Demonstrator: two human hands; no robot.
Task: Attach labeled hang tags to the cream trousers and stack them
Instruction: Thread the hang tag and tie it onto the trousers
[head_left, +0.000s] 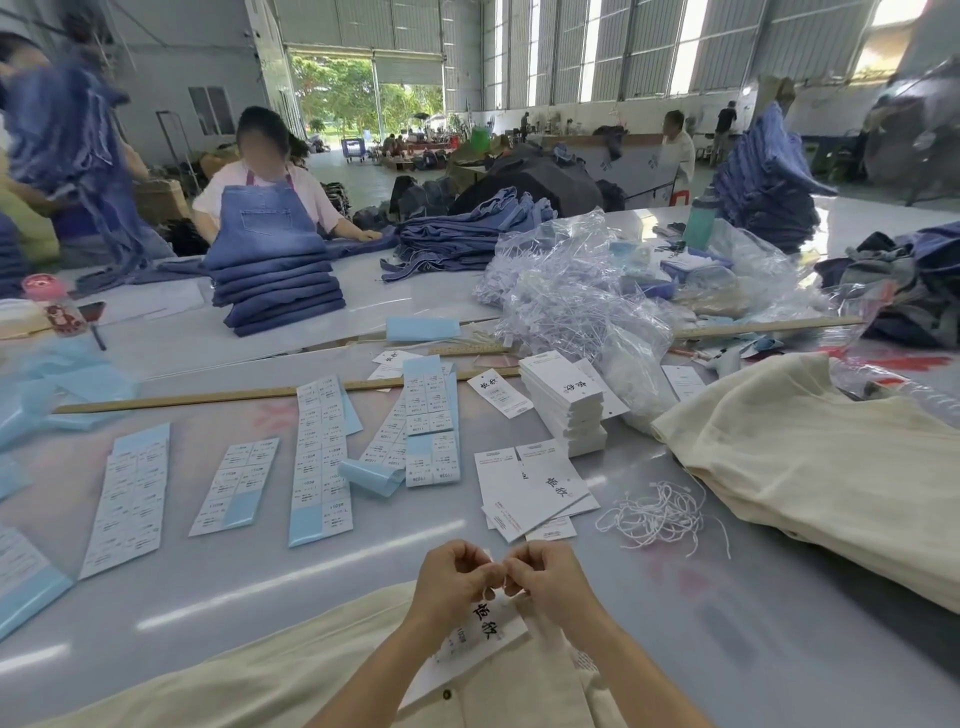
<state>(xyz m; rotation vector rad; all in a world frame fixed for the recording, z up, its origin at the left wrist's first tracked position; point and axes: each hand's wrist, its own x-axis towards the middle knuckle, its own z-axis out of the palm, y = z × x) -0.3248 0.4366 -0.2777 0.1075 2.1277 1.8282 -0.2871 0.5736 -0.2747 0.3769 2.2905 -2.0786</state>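
A pair of cream trousers (291, 670) lies at the table's near edge under my arms. A white hang tag (480, 631) with black characters hangs over it from a thin white string. My left hand (457, 577) and my right hand (545, 574) meet fingertip to fingertip above the tag, both pinching that string. A pile of cream trousers (810, 467) lies to the right. Loose white strings (657, 512) sit beside it, next to flat hang tags (535, 488) and a tall stack of tags (566, 400).
Label sticker sheets (319, 457) on blue backing spread over the table's left and middle. A long wooden ruler (208, 397) crosses behind them. Clear plastic bags (582, 291) of strings pile at the back right. A person folds stacked blue denim (278, 291) across the table.
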